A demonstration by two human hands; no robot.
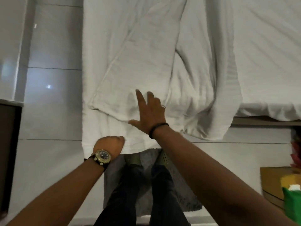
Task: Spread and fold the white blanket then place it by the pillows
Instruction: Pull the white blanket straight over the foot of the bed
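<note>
White blanket [130, 54] lies lengthwise over the near end of the bed [268, 51], folded into a long strip, its lower edge hanging down over the bed's end toward the floor in front of the person's legs. A folded-back corner shows on the strip's left side. The left hand [110, 145], with a watch [102, 157] on its wrist, is curled into a fist-like grip that pinches the blanket's hanging edge near the bottom left; the forearm reaches in from the lower left. The right hand [149, 111] is spread flat, fingers straight and apart, thumb out to the left, palm pressing on the blanket just above the left hand. A dark band [157, 129] circles its wrist and a ring shows on one finger. The right arm stretches in diagonally from the lower right. A grey rug [184, 193] lies under the feet.
</note>
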